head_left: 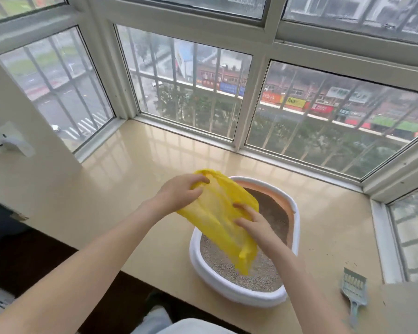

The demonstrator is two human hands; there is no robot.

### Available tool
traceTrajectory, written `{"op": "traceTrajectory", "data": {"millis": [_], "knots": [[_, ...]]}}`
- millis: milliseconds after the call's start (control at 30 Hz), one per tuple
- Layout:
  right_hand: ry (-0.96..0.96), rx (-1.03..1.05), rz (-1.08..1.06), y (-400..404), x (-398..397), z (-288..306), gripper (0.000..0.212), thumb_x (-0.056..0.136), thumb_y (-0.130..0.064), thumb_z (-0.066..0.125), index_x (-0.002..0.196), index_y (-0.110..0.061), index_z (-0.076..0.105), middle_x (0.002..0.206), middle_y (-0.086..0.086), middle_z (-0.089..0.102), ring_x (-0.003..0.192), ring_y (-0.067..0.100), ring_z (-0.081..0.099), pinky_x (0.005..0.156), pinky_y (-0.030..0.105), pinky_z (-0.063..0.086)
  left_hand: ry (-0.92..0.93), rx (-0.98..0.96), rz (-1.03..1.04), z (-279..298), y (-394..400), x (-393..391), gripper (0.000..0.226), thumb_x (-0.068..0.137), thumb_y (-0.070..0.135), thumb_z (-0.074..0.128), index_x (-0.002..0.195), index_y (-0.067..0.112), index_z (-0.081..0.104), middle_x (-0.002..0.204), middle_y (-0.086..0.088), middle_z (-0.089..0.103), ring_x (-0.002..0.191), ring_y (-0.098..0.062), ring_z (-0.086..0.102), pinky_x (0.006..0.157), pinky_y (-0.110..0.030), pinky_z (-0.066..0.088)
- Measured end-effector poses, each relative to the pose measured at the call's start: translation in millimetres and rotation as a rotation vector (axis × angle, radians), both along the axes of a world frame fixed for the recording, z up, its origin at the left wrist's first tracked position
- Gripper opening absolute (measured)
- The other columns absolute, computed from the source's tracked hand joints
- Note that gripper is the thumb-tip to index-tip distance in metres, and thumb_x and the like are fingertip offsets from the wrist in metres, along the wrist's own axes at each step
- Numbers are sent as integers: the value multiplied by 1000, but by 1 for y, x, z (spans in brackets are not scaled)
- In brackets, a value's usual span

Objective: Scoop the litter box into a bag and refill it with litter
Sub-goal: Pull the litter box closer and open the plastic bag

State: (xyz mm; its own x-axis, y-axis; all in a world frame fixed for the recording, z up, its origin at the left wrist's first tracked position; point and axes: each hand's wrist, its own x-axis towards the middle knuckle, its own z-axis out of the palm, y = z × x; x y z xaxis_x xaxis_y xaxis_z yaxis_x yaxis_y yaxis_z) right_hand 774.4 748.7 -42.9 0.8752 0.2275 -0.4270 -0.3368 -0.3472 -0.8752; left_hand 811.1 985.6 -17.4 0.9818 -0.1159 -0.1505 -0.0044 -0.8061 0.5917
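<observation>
Wide window sill (135, 165) carrying the litter box (239, 289), right of centre at the near edge and filled with litter. Above it hangs the yellow bag (217, 213), pinched by the left hand (179, 194) at its far end and the right hand (253, 222) at its right edge. Step judged: opening the bag; its mouth is hard to make out. The next move calls for the scoop (354, 292), near right, its handle tip blurred.

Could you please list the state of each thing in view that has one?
yellow bag: held over the box, not yet spread open
left hand: grips the bag
right hand: pinches the bag
litter box: uncovered, holds litter
scoop: lying unused on the sill
</observation>
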Motion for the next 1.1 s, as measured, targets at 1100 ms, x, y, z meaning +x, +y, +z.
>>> {"op": "traceTrajectory", "data": {"millis": [1100], "knots": [[202,-356,-123,151,34,-64,74,75,-18,77,140,-24,42,124,-3,58,112,16,56,86,25,43,606,-923,562,-69,146,95,22,79,-4,39,73,9,55,68,-6,48,60,-21,47,57,-29,39]]}}
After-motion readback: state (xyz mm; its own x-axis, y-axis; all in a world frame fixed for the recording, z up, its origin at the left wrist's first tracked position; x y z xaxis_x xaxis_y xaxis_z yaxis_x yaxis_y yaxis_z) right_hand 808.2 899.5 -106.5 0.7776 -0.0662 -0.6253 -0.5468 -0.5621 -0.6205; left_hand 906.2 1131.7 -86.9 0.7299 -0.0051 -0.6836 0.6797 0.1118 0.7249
